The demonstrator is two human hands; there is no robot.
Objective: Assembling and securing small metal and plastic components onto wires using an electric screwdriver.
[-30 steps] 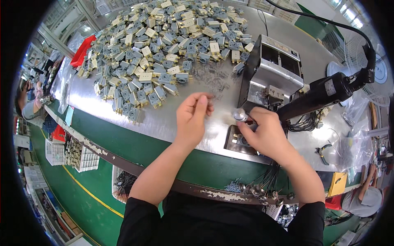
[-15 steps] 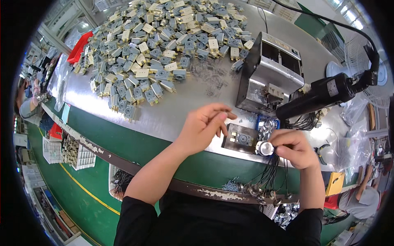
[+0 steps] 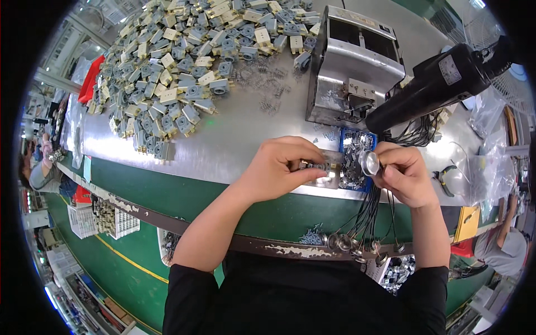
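Note:
My left hand (image 3: 282,168) is closed, thumb and fingers around a small grey plastic block (image 3: 314,165) at the metal fixture plate (image 3: 334,180); the fingers hide most of the block. In my right hand (image 3: 406,174) is a round silver metal cap (image 3: 369,163), pinched by its side with its shiny face toward the left. This hand hovers beside a blue tray (image 3: 357,187) of small metal clips. Black wires (image 3: 369,215) hang over the table's front edge below it, with several round metal caps (image 3: 344,242) at their ends.
A large heap of grey-and-cream plastic blocks (image 3: 184,61) covers the far left, with loose springs (image 3: 271,84) beside it. Behind the tray stands a metal machine (image 3: 357,67); a black cylindrical tool (image 3: 430,86) slants toward it. Pliers (image 3: 445,181) lie right. Screws (image 3: 311,237) sit at the front ledge.
My left hand has come down to the fixture and closed on the grey block that lay in it. The right hand still holds the metal cap, now raised beside the tray. The view has shifted.

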